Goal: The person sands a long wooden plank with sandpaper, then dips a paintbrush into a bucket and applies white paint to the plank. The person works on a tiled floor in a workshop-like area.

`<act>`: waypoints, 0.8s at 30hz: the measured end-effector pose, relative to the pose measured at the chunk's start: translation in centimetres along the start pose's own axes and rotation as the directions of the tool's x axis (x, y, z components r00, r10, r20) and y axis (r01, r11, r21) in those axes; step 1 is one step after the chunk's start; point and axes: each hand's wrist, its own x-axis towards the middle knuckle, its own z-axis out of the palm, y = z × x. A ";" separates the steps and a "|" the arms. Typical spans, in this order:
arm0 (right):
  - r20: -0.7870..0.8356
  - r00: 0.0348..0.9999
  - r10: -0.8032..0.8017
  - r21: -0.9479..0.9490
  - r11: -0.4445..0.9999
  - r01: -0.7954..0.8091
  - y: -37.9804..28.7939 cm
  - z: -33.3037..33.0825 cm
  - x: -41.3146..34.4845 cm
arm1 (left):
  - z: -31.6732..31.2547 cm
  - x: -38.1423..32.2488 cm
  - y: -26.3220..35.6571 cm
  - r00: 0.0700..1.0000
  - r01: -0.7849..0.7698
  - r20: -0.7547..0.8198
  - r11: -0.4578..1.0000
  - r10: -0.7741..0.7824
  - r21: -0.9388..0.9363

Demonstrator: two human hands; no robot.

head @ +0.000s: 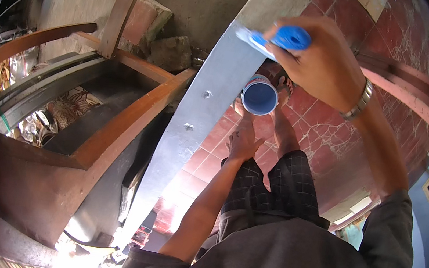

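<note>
My right hand (321,60) grips a blue-handled paintbrush (292,37). Its bristle end, blurred and partly hidden by my fingers, touches a long flat plastered ledge (193,111). Blue-grey paint coats the ledge below the brush, and bare grey-beige surface shows above it. Two rough pits mark the painted stretch. A round paint can (259,99) with blue-grey inside shows near my feet. My left hand (244,142) is low in front of my left leg, just below the can in the picture. Whether it touches or holds anything cannot be made out.
Left of the ledge is a brown wooden frame (135,119), with broken masonry blocks (172,53) behind it. Cracked red tiles (322,119) cover the floor around my feet. A pink raised edge (410,98) curves along the right. Strong light glares at the bottom left.
</note>
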 end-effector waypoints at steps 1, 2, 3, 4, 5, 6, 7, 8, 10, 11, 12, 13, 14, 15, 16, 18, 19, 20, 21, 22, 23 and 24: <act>0.056 0.998 0.011 0.002 1.000 -0.011 0.4 -1.0 -0.6 | 0.0 0.0 0.7 1.000 -0.008 -0.007 1.000 0.009 0.008; 0.113 0.993 0.021 0.004 1.000 -0.021 0.5 -1.8 -0.7 | -0.1 -0.1 1.3 1.000 -0.015 -0.015 1.000 0.015 0.017; 0.106 0.994 0.018 0.028 0.999 -0.021 0.4 -2.2 -0.5 | 0.0 -0.4 1.5 1.000 -0.017 -0.019 0.999 0.017 0.027; 0.099 0.995 0.015 0.054 0.998 -0.021 0.3 -2.5 -0.2 | 0.3 -0.6 1.5 1.000 -0.003 -0.023 1.000 0.003 -0.012; 0.093 0.996 0.011 0.082 0.996 -0.019 0.2 -2.7 0.1 | 0.6 -0.8 1.4 1.000 0.012 -0.028 0.999 -0.013 -0.051; 0.076 0.997 -0.007 0.062 0.998 0.002 0.3 -2.5 0.7 | 0.9 -0.9 1.6 0.999 0.020 -0.032 0.996 -0.023 -0.090; 0.061 0.998 -0.025 0.048 0.999 0.022 0.5 -1.7 1.6 | 1.2 -0.9 1.7 0.999 0.022 -0.037 0.997 -0.025 -0.075; 0.046 0.998 -0.043 0.036 0.998 0.042 0.6 -0.9 2.6 | 1.5 -0.9 1.8 0.999 0.026 -0.042 0.998 -0.028 -0.058; 0.124 0.990 -0.073 -0.031 0.997 0.077 1.7 0.6 5.1 | 1.9 -1.0 2.1 0.999 -0.006 -0.051 0.998 0.003 -0.061; 0.163 0.983 -0.080 -0.067 0.994 0.092 1.9 1.0 5.9 | 1.8 -0.9 2.3 0.998 -0.046 -0.055 0.996 0.042 -0.078; 0.091 0.994 -0.063 -0.045 0.997 0.067 1.1 1.4 6.5 | 1.3 -0.9 2.6 0.994 -0.086 -0.070 0.992 0.079 -0.095; 0.018 0.999 -0.041 -0.022 0.999 0.041 0.2 1.6 6.8 | 0.9 -1.0 3.0 0.997 -0.057 -0.048 0.994 0.053 -0.089; -0.056 0.998 -0.015 0.000 1.000 0.015 -0.2 1.7 7.0 | 0.6 -1.2 3.4 0.999 -0.030 -0.025 0.996 0.028 -0.081; -0.074 0.996 -0.042 0.040 0.998 0.045 -0.2 1.8 7.0 | 0.2 -1.3 3.5 1.000 0.000 -0.014 0.997 -0.001 -0.074; -0.094 0.993 -0.067 0.077 0.994 0.075 0.1 2.0 6.7 | 0.2 -1.0 3.0 0.994 -0.084 -0.081 0.987 0.074 -0.136; -0.069 0.993 -0.093 0.098 0.990 0.099 1.0 1.6 5.8 | 0.4 -0.7 2.4 0.973 -0.188 -0.173 0.962 0.155 -0.197; -0.023 0.995 -0.093 0.083 0.992 0.095 1.6 1.2 5.1 | 0.3 -0.8 2.6 0.967 -0.205 -0.196 0.957 0.165 -0.206; 0.022 0.996 -0.092 0.067 0.994 0.091 2.1 0.7 4.6 | 0.3 -0.8 2.9 0.977 -0.144 -0.179 0.974 0.112 -0.176; 0.064 0.995 -0.081 0.075 0.994 0.076 2.0 -0.3 4.1 | 0.0 -0.8 3.3 0.980 -0.120 -0.177 0.978 0.089 -0.172; 0.105 0.992 -0.070 0.089 0.994 0.061 1.5 -1.2 3.4 | -0.2 -0.9 3.5 0.983 -0.090 -0.173 0.982 0.061 -0.166; 0.146 0.987 -0.060 0.101 0.994 0.046 1.3 -1.9 2.9 | -0.3 -1.1 3.4 0.982 -0.096 -0.175 0.977 0.063 -0.188; 0.168 0.984 -0.063 0.048 0.997 0.056 1.5 -2.5 2.4 | -0.2 -1.2 3.3 0.983 -0.092 -0.173 0.977 0.059 -0.191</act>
